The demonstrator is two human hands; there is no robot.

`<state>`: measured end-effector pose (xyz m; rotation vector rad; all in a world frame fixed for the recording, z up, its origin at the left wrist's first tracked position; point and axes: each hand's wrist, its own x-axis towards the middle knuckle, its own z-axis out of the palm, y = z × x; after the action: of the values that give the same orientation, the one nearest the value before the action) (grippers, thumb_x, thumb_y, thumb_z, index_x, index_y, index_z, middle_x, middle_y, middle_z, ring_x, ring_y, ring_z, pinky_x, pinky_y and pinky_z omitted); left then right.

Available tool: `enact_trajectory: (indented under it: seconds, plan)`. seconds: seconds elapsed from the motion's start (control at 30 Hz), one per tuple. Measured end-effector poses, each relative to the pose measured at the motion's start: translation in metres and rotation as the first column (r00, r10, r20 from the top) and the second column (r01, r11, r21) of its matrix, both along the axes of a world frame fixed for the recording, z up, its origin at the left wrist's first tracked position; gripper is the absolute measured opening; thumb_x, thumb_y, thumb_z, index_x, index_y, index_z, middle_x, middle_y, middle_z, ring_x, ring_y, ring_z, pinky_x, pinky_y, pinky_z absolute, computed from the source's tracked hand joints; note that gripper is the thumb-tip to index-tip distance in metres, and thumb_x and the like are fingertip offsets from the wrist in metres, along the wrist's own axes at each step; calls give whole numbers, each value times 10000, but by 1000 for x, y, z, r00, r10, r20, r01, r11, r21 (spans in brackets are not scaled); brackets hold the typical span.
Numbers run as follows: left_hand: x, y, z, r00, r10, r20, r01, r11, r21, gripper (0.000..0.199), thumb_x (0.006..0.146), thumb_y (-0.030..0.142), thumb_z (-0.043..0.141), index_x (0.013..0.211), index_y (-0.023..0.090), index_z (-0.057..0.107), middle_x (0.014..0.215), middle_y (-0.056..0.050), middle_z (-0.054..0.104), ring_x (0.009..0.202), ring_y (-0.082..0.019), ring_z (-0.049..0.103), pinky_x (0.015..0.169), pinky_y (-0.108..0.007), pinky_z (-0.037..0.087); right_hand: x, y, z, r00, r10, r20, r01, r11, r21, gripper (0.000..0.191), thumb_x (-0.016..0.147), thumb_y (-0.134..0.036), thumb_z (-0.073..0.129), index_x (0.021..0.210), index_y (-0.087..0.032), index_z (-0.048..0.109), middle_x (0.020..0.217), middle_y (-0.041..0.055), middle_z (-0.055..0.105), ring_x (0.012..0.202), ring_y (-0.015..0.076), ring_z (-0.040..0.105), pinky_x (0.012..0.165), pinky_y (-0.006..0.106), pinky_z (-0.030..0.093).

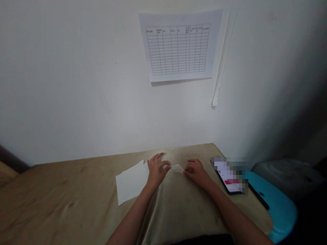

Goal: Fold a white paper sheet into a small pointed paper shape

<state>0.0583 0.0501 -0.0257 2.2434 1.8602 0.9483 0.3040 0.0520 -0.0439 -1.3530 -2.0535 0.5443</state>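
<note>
A small folded piece of white paper (176, 167) is stretched between my two hands, just above or on the brown cloth-covered table. My left hand (156, 169) pinches its left end between thumb and index finger, the other fingers spread. At the paper's right corner, my right hand (196, 172) pinches with thumb and forefinger. A larger sheet of white paper (131, 183) with a ragged upper edge lies on the table left of my left hand, partly covered by that hand and forearm.
The tabletop (84, 190) meets a white wall carrying a printed table sheet (178, 47) and a cable cover strip (220, 68). A phone (228, 178) with a lit screen lies near the right edge. Beyond that edge is a blue stool or chair seat (278, 200).
</note>
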Motion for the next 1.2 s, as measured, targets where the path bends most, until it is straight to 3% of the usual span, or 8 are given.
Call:
enact_trajectory:
  seconds: [0.2, 0.33, 0.57, 0.87, 0.97, 1.07, 1.2]
  plan:
    - [1, 0, -1, 999, 11, -44, -10, 1000, 20, 165, 895, 377, 654, 1014, 373, 769, 1448, -19, 525, 1373, -298, 395, 1173, -620, 198, 2, -1, 4, 999, -46, -11, 47, 993, 110, 82, 822, -266, 612, 776, -227, 668, 1021, 52, 717, 1257, 269, 516, 1200, 536, 91]
    - [3, -2, -1, 996, 59, -70, -59, 998, 9, 239, 901, 383, 646, 1124, 382, 732, 1430, -42, 541, 1352, -300, 415, 1158, -652, 197, 1, -2, 4, 996, -69, 52, 58, 980, 189, 48, 773, -198, 615, 740, -226, 636, 1069, 49, 708, 1317, 282, 457, 1203, 548, 57]
    - [10, -10, 2, 982, 68, -178, -83, 994, -77, 205, 922, 429, 593, 958, 369, 786, 1377, -9, 606, 1354, -342, 394, 1120, -756, 101, -5, -9, 8, 991, 86, 100, -92, 994, 61, 62, 824, -276, 629, 808, -247, 682, 1081, 20, 724, 1339, 281, 457, 1181, 613, -80]
    - [12, -7, -9, 968, -11, -250, -53, 967, -248, 395, 919, 566, 538, 1234, 379, 688, 1511, -64, 493, 1422, -384, 321, 1094, -783, 128, -9, -13, 11, 981, 176, 83, -176, 984, -2, 136, 868, -316, 620, 902, -276, 745, 1045, 22, 741, 1300, 274, 483, 1178, 612, -20]
    - [12, -5, -12, 966, -47, -256, -32, 955, -296, 452, 900, 552, 578, 1330, 416, 607, 1548, -72, 441, 1447, -395, 286, 1091, -784, 130, -10, -11, 8, 984, 158, 85, -159, 987, 11, 172, 878, -298, 597, 962, -278, 746, 1137, 33, 724, 1295, 269, 480, 1180, 600, 32]
    - [13, -5, -14, 968, -50, -247, -25, 956, -293, 490, 889, 529, 605, 1368, 434, 563, 1558, -75, 422, 1447, -400, 283, 1088, -785, 135, -9, -10, 5, 984, 143, 109, -144, 990, 2, 241, 888, -291, 577, 1073, -289, 731, 1261, 34, 684, 1336, 268, 437, 1180, 597, 52]
    - [15, -6, -14, 972, -67, -225, 15, 974, -228, 459, 889, 453, 636, 1344, 461, 572, 1552, -41, 428, 1434, -373, 308, 1104, -756, 158, -10, -10, 5, 976, 153, 158, -150, 988, -30, 281, 903, -293, 554, 1130, -304, 720, 1267, 30, 686, 1363, 273, 408, 1178, 614, 12]
